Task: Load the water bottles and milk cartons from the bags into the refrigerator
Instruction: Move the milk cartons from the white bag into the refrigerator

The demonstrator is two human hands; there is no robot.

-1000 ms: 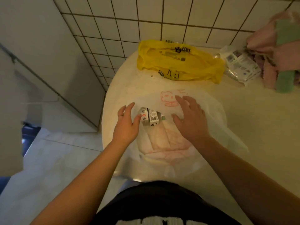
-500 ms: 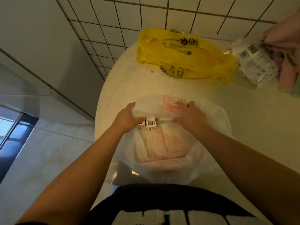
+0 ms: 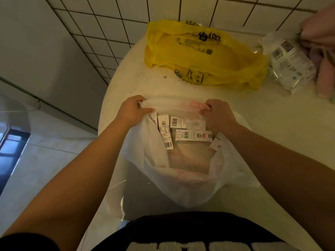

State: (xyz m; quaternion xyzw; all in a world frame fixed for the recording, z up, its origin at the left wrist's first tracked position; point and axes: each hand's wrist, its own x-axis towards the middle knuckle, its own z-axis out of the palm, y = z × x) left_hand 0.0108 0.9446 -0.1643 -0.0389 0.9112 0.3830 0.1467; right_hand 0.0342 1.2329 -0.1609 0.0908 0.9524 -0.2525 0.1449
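A white plastic bag [image 3: 181,178] lies on the pale round table [image 3: 272,142] right in front of me. My left hand [image 3: 131,111] grips the far rim of the bag on the left, and my right hand [image 3: 217,115] grips that rim on the right, holding the mouth apart. Inside lie several small white milk cartons [image 3: 194,135] with barcodes and labels, one of them a long upright carton [image 3: 165,132]. A yellow plastic bag [image 3: 203,55] lies flat further back on the table; its contents are hidden.
A clear pack of white labelled packets [image 3: 288,64] and pink cloth [image 3: 324,51] sit at the table's back right. A tiled wall rises behind the table. A pale cabinet face and tiled floor are on the left. The table edge is at my waist.
Both hands went from lying flat on the white bag to gripping its far rim and pulling it apart. More cartons now show inside.
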